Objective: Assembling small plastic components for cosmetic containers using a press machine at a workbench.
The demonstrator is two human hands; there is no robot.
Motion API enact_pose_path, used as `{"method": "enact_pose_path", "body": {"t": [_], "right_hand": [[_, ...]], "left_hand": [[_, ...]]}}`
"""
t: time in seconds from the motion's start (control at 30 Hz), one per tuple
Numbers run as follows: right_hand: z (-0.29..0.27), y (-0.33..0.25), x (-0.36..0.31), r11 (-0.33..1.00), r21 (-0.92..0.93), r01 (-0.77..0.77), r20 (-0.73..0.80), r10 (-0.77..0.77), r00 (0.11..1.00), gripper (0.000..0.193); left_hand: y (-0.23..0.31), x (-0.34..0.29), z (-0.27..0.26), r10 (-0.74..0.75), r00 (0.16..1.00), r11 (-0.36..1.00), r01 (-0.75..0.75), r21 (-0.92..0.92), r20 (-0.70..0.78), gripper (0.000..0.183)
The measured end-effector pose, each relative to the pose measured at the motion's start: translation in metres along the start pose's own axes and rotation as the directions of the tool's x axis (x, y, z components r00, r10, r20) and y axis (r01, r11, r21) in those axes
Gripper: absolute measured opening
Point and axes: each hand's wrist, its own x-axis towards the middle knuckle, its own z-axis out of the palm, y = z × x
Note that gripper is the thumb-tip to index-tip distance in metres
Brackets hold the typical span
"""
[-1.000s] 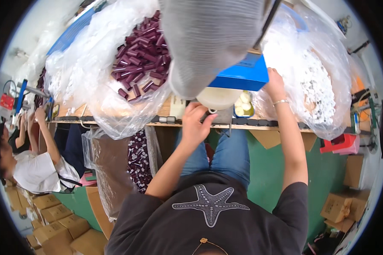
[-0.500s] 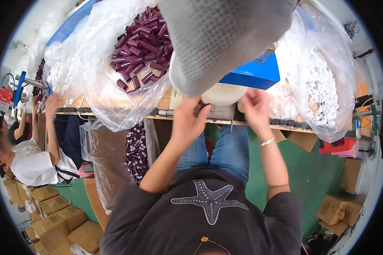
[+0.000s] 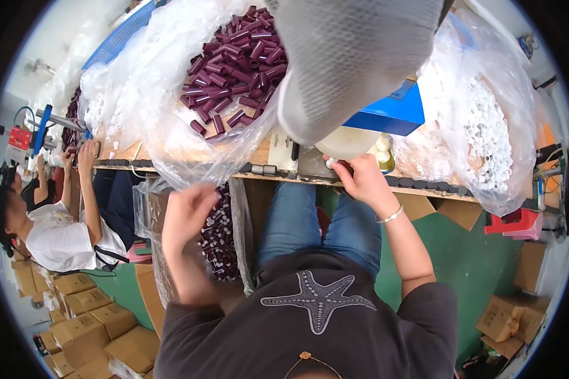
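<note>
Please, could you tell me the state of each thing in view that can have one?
Bare left hand: blurred, grip unclear.
Bare right hand: pinching a small white plastic piece.
Short purple plastic tubes: heaped loose.
Low plastic-lined container: open, holding small purple and white pieces.
Brown cardboard boxes: stacked, apparently closed.

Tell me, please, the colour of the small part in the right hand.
The part is white, best seen in the head view.

Tubes (image 3: 240, 73) are maroon, the small piece (image 3: 330, 163) white.
</note>
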Motion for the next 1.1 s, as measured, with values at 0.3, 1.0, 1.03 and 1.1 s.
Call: {"method": "enact_pose_path", "body": {"t": [0.3,1.0,1.03,1.1], "right_hand": [[0.008,-0.016,0.001,0.996,0.040,-0.076,-0.051,0.078,0.996,0.008],[0.004,0.003,0.004,0.991,-0.060,0.116,0.051,-0.113,0.992,0.013],[0.005,0.002,0.003,0.991,-0.056,0.119,0.016,-0.118,0.993,0.012],[0.004,-0.001,0.003,0.997,-0.015,0.076,0.014,-0.076,0.997,0.010]], "left_hand": [[-0.053,0.174,0.070,0.413,0.874,0.817,-0.232,0.527,-0.256,0.022],[0.049,0.061,0.117,0.271,0.915,0.757,-0.395,-0.520,-0.300,0.032],[0.051,0.059,0.123,0.271,0.916,0.754,-0.393,-0.527,-0.295,0.032],[0.063,0.057,0.136,0.186,0.939,0.609,-0.340,-0.716,-0.288,0.031]]}}
